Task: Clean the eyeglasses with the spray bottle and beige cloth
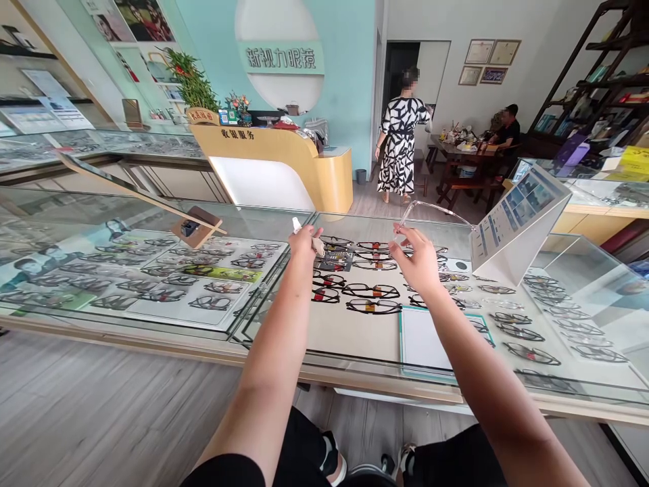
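Note:
My left hand (303, 242) is closed around a small white bottle (296, 224), whose top sticks up above the fingers. A beige cloth (318, 247) pokes out on that hand's right side. Raised over the glass counter, my right hand (420, 262) pinches a pair of clear-framed eyeglasses (440, 207) at one end; the rest of the frame stretches to the right. Under both hands, rows of dark-framed eyeglasses (371, 291) lie inside the glass display case (355, 348). My left fingers are partly hidden behind the back of the hand.
A tilted mirror (136, 189) on a wooden stand (195, 228) rests on the counter at left. A white display board (520, 223) stands at right. Beyond are a cashier desk (332, 179), a walking person (403, 135) and a seated person (507, 128) by a cluttered table (464, 150).

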Demonstrator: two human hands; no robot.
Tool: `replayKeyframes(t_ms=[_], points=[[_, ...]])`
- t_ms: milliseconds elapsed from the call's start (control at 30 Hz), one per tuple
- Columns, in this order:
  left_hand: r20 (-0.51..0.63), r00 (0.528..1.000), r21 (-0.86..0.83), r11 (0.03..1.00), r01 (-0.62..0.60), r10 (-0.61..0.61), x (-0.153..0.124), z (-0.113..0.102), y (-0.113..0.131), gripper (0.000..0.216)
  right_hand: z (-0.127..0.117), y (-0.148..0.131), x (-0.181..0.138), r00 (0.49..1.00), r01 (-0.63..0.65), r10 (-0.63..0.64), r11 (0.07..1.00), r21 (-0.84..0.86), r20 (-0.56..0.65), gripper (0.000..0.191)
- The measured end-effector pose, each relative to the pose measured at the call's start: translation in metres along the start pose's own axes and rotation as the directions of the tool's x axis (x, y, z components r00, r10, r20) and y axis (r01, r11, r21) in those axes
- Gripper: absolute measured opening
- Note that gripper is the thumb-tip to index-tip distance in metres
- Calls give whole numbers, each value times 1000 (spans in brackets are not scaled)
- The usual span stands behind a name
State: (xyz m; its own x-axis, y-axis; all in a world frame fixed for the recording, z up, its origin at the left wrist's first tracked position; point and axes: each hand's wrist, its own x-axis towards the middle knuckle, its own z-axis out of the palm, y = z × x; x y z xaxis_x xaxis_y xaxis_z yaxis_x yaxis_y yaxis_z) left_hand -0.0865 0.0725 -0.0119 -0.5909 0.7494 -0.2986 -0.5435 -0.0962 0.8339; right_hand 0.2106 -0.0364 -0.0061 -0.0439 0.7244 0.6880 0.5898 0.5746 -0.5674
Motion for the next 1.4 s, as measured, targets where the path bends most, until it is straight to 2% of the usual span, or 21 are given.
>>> replayKeyframes(t_ms=[167, 367, 567, 700, 800, 900, 967, 1067, 1200, 1300, 1400], points=[[-3, 995, -12, 995, -97, 97, -4, 1, 2, 35, 0, 0, 1, 1000, -8, 8, 1000, 3, -13, 40], [-40, 966, -45, 966, -256, 254, -12, 6, 8, 29, 0, -1, 1, 1000, -11, 11, 1000, 5, -8, 39], [49, 912, -32, 913, -406, 407, -26, 13, 8, 25, 1, -2, 2, 1000, -14, 14, 1000, -3, -4, 37], [260, 842, 54, 863, -502, 473, -42, 15, 2, 27, 1, -2, 3, 1000, -24, 24, 1000, 1, 3, 37], [424, 748, 83, 801, -593, 510, -58, 15, -3, 38, 1, -2, 3, 1000, -25, 25, 1000, 0, -2, 36], [528, 657, 120, 718, -685, 538, -72, 15, -7, 47, 1, -3, 4, 999, -33, 33, 999, -4, -7, 36], [562, 627, 146, 681, -718, 540, -78, 15, -8, 52, 0, -4, 4, 999, -34, 34, 999, -11, -6, 37], [583, 606, 148, 663, -734, 541, -81, 15, -9, 56, 0, -4, 4, 999, -32, 32, 999, -24, -1, 36], [586, 600, 84, 695, -714, 545, -84, 14, -8, 52, 0, -4, 4, 1000, -26, 26, 999, -32, -1, 35], [576, 621, 58, 731, -680, 532, -87, 14, -7, 47, 0, -4, 4, 1000, -20, 20, 1000, -23, 3, 35], [566, 665, 59, 780, -623, 488, -87, 16, -6, 46, 0, -5, 4, 1000, -21, 21, 1000, -18, 3, 35]])
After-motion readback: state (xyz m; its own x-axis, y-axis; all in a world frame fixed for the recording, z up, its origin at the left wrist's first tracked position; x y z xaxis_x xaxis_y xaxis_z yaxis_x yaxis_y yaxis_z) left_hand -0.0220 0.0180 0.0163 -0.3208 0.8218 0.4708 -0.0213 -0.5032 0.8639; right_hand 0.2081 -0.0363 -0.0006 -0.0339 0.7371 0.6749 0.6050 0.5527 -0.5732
